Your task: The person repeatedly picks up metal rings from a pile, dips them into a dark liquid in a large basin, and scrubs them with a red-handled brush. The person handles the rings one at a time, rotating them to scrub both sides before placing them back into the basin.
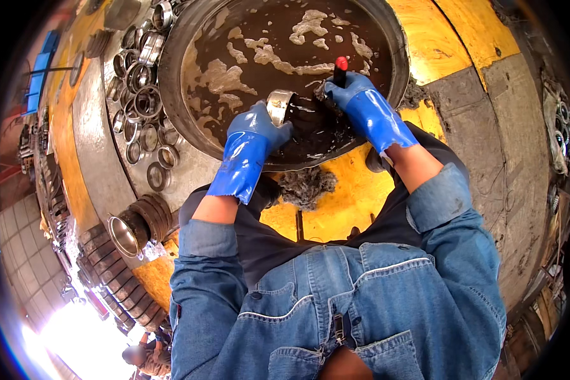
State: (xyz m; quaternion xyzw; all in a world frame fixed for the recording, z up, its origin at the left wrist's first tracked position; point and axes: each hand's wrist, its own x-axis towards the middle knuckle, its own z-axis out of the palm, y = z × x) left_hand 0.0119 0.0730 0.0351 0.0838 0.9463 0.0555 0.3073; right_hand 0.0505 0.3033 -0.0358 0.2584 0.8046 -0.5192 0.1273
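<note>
Both my hands wear blue rubber gloves and work over a large round metal basin (173, 79) of dark, foam-streaked liquid. At its near side my left hand (258, 126) is closed on a shiny metal ring (278, 106), tilted just above the liquid. To the right of the ring, my right hand (351, 95) grips a black-handled tool (341, 71) with a red end pointing up. Its working end is hidden by the hand and the dark stuff beneath, so its exact kind does not show.
Many metal rings (147, 101) lie left of the basin, with a stack of larger rings (147, 221) nearer me. A clump of grey metal shavings (307, 187) sits on the yellow floor between my legs. Another person (153, 358) is at the far lower left.
</note>
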